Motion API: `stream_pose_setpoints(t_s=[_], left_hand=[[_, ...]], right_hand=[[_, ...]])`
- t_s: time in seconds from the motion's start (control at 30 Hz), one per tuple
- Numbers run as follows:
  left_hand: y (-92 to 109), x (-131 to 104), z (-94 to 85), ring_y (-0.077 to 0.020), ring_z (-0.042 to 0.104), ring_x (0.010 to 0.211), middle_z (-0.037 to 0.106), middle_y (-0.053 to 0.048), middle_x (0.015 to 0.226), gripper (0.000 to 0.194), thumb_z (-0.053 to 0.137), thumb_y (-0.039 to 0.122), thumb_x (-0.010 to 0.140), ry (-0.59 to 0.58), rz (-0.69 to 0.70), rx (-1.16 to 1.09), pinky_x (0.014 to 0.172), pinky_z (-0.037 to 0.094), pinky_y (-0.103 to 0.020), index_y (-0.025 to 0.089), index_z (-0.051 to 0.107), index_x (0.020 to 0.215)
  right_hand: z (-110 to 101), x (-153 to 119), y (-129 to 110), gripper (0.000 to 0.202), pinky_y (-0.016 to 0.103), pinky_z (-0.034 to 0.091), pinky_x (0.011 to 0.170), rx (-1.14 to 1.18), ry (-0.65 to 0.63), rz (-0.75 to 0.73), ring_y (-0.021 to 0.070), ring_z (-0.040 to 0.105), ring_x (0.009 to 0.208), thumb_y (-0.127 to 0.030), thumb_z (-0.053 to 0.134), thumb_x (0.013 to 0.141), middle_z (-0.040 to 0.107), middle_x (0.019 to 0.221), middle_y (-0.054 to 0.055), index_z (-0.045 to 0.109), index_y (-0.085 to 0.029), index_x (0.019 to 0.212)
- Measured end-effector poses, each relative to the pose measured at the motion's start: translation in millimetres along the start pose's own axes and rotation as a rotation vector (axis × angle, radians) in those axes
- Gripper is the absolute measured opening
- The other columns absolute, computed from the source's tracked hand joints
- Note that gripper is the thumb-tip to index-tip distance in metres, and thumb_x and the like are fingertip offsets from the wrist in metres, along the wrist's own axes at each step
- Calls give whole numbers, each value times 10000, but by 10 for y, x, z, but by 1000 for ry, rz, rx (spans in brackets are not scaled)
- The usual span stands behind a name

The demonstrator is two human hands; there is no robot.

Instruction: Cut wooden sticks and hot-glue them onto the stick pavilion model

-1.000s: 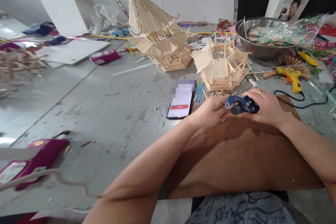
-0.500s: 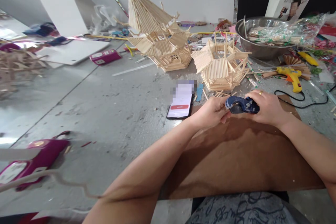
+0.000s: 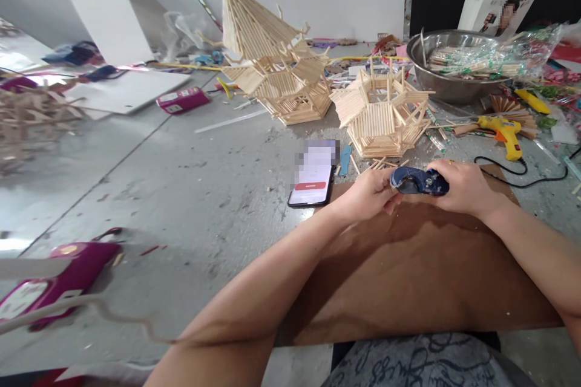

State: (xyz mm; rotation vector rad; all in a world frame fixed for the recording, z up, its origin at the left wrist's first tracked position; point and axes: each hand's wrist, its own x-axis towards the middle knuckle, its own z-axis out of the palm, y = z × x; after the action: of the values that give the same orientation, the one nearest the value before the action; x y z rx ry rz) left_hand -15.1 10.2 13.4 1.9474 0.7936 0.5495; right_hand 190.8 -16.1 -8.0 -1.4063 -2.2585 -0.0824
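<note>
A dark blue hand tool (image 3: pixel 415 181) with a rounded left end and a small metal pivot is held above the brown board (image 3: pixel 408 272). My right hand (image 3: pixel 465 187) is closed around the tool's right end. At its left end, the bent fingers of my left hand (image 3: pixel 367 193) are pinched together against the tool. What lies between those fingertips is hidden. Just beyond my hands are several loose wooden sticks (image 3: pixel 379 163) and a small hexagonal stick model (image 3: pixel 379 118). A phone (image 3: pixel 311 184) with a lit screen lies left of my left hand.
A taller stick pagoda (image 3: pixel 276 66) stands farther back. At the right are a metal bowl (image 3: pixel 454 87) of wrapped sticks and a yellow glue gun (image 3: pixel 511 136) with a black cord. Purple power strips (image 3: pixel 181 101) lie to the left, and a pale cable (image 3: pixel 100 308) crosses the lower left.
Both hands keep the same place around the blue tool. The right hand has turned very slightly, so its ring shows less.
</note>
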Motion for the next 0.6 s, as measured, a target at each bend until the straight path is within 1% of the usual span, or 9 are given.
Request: stream_pose_setpoints(t_s=[0.13, 0.23, 0.37, 0.47, 0.53, 0.6], left_hand=[[-19, 9, -14, -42, 446, 405, 452, 51, 479, 289, 401, 324, 842, -9, 20, -91, 444, 361, -174, 169, 410, 598], [-48, 27, -14, -41, 428, 390, 436, 58, 463, 295, 426, 372, 837, 22, 15, -154, 432, 341, -177, 165, 432, 626], [-88, 60, -34, -34, 422, 380, 456, 58, 457, 268, 494, 382, 806, 138, -58, -230, 412, 324, -166, 158, 483, 660], [-99, 81, -119, -24, 421, 375, 481, 49, 468, 249, 559, 359, 765, 248, -141, -253, 387, 306, -153, 149, 512, 639], [-106, 87, -215, -15, 419, 364, 505, 45, 501, 220, 588, 332, 738, 360, -183, -279, 370, 293, -151, 143, 531, 640], [-118, 83, -331, -11, 417, 349, 530, 41, 542, 181, 607, 300, 712, 465, -211, -312, 356, 290, -156, 138, 549, 657]], right_hand=[[-36, 6, -47, 286, 258, 375, 566, 31, -29, 87, 181, 614, 645, -430, 550, 673, 655, 708, 26, 556, -194, 835], [-71, 39, -38, 272, 266, 376, 576, 8, -16, 135, 198, 617, 696, -377, 541, 671, 660, 765, 36, 555, -196, 873], [-38, 86, 109, 361, 295, 391, 636, -130, -1, 213, 236, 608, 779, -334, 518, 679, 658, 847, 80, 547, -163, 995], [44, 101, 241, 385, 320, 393, 680, -250, -100, 230, 260, 599, 804, -331, 502, 682, 651, 889, 108, 543, -141, 1015], [95, 106, 299, 367, 331, 389, 689, -323, -183, 219, 267, 596, 801, -332, 489, 686, 646, 886, 113, 548, -140, 993], [131, 107, 332, 363, 333, 383, 689, -372, -235, 209, 268, 594, 800, -336, 477, 690, 639, 885, 114, 545, -141, 988]])
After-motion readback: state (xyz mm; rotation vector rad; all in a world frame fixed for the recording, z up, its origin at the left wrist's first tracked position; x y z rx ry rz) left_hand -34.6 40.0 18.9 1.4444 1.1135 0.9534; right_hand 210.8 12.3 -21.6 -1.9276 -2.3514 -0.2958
